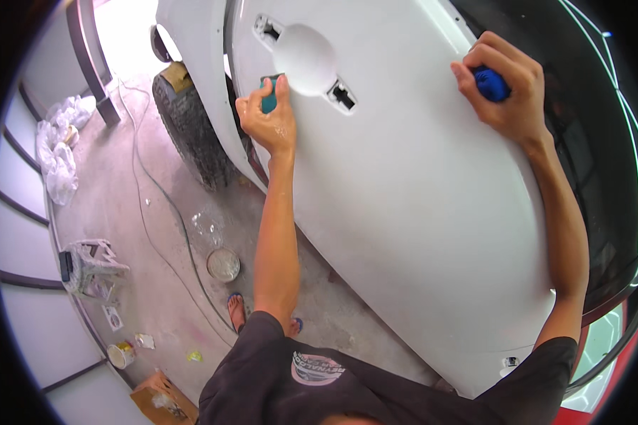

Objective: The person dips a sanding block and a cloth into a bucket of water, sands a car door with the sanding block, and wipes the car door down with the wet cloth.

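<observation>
A white car door panel [404,205] fills the middle and right, its outer handle removed. Just left of the round handle recess [304,59], my left hand [268,120] is closed around a small teal block [269,96], held close to the panel. Farther right, by the door's upper edge under the dark window [581,142], my right hand [512,92] grips a rounded blue wad [491,84]; whether it is cloth or sponge I cannot tell. Two openings with dark slots, one of them the lower opening [342,96], flank the recess.
A dirty wheel [188,127] stands left of the door. On the floor lie a hose [166,195] and a round bucket [223,264] near my feet. Along the left wall are plastic sheeting [60,152], a stool [96,269], a small tub [121,355] and a cardboard box [163,398].
</observation>
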A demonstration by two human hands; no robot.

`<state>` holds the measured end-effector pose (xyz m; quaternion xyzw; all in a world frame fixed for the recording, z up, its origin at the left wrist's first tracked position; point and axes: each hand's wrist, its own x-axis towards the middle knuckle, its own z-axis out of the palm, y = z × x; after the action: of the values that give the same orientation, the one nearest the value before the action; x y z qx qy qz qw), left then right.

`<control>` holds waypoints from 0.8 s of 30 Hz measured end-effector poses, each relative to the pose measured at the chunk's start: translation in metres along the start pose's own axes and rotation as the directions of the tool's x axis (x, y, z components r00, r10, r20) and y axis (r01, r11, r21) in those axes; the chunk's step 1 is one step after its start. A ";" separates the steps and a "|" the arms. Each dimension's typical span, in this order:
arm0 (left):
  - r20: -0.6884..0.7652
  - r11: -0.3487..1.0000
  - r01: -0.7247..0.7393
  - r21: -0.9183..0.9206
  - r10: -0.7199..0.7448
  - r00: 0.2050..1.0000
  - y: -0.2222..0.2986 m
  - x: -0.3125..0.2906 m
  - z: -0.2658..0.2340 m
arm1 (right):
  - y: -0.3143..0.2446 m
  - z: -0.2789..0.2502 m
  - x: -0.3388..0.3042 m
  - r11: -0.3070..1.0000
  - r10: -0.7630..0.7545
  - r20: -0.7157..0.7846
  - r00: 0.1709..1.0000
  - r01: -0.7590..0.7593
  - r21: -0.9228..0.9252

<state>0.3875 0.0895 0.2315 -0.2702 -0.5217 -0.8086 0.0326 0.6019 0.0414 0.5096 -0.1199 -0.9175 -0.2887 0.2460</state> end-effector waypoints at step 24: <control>-0.082 0.997 -0.053 -0.048 0.049 0.995 -0.058 0.059 0.014 | -0.011 -0.003 0.003 0.991 0.126 0.028 0.992 -0.125 -0.039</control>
<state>0.3233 0.1418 0.2160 -0.2511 -0.4925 -0.8305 0.0675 0.5969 0.0308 0.5082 -0.1863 -0.9063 -0.2877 0.2473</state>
